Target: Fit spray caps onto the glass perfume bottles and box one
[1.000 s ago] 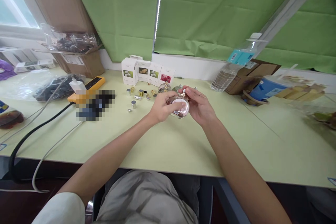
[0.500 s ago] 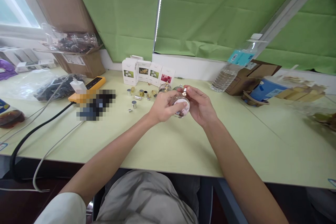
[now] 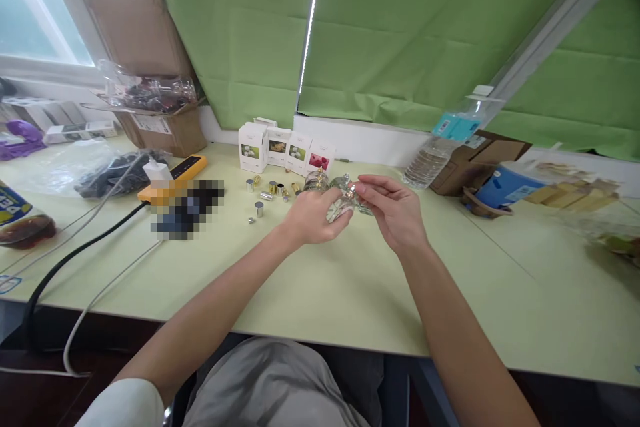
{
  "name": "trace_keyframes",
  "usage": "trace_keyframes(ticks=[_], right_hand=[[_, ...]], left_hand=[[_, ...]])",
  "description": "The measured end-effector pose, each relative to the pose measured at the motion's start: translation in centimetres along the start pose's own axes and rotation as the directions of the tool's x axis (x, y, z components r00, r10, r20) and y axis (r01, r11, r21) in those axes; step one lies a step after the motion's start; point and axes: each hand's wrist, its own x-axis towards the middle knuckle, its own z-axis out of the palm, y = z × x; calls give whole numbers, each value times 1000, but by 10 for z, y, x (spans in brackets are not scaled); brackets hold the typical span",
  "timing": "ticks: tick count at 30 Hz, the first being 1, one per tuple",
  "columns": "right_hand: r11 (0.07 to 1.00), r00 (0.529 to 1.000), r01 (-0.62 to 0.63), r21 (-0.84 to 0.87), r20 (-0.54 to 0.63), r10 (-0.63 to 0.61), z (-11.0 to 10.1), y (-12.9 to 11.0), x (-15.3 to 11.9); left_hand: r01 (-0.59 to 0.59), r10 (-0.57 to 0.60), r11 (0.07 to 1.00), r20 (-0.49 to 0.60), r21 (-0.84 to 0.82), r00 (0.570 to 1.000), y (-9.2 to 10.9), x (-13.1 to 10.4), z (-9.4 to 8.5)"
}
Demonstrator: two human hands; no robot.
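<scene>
my left fingers (image 3: pixel 316 213) grip a glass bottle (image 3: pixel 339 208) above the desk (image 3: pixel 310 293); my right fingers (image 3: pixel 387 203) pinch at its metallic neck (image 3: pixel 351 192).

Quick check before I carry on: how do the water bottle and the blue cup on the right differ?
The water bottle is clear; the blue cup is opaque. The bottle is taller and slimmer, the cup shorter and wider. The bottle has a white cap, while the cup sits in a brown holder. Both are beyond the right hand.
</scene>
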Motion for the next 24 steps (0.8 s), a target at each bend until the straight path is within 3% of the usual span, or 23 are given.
trace_keyframes(ticks=[8,17,24], right_hand=[[997,996,15,-69,88,-9,-5,1,1],[978,979,166,-124,137,-149,-7,3,3],[979,975,154,-133,184,-128,-9,4,2]], left_hand=[[7,-8,995,-9,-98,1000,1,0,-4],[25,-19,976,27,-215,999,6,1,-8],[11,-10,975,7,-221,1000,3,0,-9]])
